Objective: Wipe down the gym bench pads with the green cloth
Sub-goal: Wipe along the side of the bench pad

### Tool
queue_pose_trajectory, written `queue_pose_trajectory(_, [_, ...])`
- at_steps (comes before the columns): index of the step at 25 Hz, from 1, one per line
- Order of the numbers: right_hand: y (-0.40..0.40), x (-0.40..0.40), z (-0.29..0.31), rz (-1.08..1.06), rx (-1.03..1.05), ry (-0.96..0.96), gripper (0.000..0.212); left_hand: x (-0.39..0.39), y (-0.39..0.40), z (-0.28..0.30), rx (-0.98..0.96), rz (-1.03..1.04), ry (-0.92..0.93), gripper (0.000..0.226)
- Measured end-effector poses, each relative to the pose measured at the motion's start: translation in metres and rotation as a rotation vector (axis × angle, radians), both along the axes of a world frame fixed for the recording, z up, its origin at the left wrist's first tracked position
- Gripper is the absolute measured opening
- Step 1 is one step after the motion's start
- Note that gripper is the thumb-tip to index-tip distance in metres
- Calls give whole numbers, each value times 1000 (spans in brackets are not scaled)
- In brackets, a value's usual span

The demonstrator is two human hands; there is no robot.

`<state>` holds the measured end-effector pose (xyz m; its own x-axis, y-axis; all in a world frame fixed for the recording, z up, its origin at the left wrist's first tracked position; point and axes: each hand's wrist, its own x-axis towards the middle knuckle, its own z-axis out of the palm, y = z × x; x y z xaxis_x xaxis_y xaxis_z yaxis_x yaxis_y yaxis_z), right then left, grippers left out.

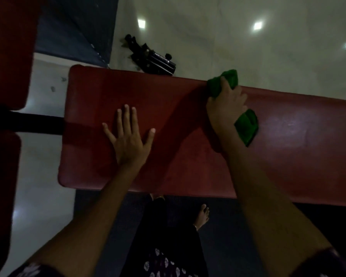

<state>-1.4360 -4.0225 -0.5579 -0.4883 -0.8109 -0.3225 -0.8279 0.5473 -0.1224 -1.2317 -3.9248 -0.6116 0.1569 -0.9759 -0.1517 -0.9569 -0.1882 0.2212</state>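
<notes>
While your left hand (pixel 128 139) lies flat and spread on the red pad (pixel 188 156) and your right hand (pixel 226 108) grips the green cloth (pixel 246 126) at its far edge, a bunched cloth may skip patches.

Three red bench pads (pixel 188 136) in view; one green cloth (pixel 246 126); two hands, left hand (pixel 129 136) and right hand (pixel 226 104); one bare foot (pixel 203 214); one black bracket (pixel 154 56).

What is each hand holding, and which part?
The right hand grips the green cloth around its bunched middle. The left hand holds nothing; it rests flat on the red bench pad.
</notes>
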Motion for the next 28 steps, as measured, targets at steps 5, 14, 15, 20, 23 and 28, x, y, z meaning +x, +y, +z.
queue_pose_trajectory(5, [3,59,-1,575,-38,-66,63,-1,1,-4,-14,-11,8,77])
queue_pose_trajectory(14, [-3,119,-5,488,23,-53,66,12,1,0,-89,26,229,76])
queue_pose_trajectory(15, [-2,129,-7,617,-15,-71,65,20,4,4,-117,79,291,76])
queue_pose_trajectory(20, [-13,150,-9,406,-41,-58,64,82,43,-1,-80,407,87,78])
queue_pose_trajectory(23, [4,197,-6,966,-87,-103,59,94,53,-10,-7,386,41,79])
queue_pose_trajectory(28, [-58,231,-10,822,-61,-52,54,90,53,-10,-65,385,78,76])
